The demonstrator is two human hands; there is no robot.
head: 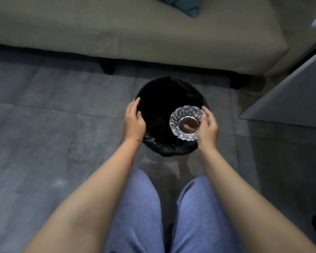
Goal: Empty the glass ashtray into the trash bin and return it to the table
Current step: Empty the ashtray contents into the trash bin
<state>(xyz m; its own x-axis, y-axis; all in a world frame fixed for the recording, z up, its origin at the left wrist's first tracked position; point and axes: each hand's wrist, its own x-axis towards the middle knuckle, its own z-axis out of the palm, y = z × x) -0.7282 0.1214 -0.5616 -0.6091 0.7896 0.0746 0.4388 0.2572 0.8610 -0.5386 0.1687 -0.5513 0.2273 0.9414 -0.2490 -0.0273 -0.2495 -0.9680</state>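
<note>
Our fingers [204, 115] on the right hand [207, 129] are curled around the right edge of the glass ashtray [187, 123], gripping it by the rim, while the left hand [133, 121] has its fingers wrapped over the left rim of the trash bin [169, 114], holding onto it.

Going big to small: the beige sofa [117, 30] fills the top of the view, with a teal cushion [186, 4] poking in at its upper edge. The grey tiled floor [53, 110] takes up most of the rest, and a grey counter [290, 99] corner cuts in on the right. We're in blue sweatpants [139, 212], knees pointing at the bin.

The bin sits on the floor just in front of the sofa, lined with a black bag. The ashtray is held above the bin's right side, roughly level with a slight tilt, and there's a brown smudge of residue [190, 124] in its centre.
</note>
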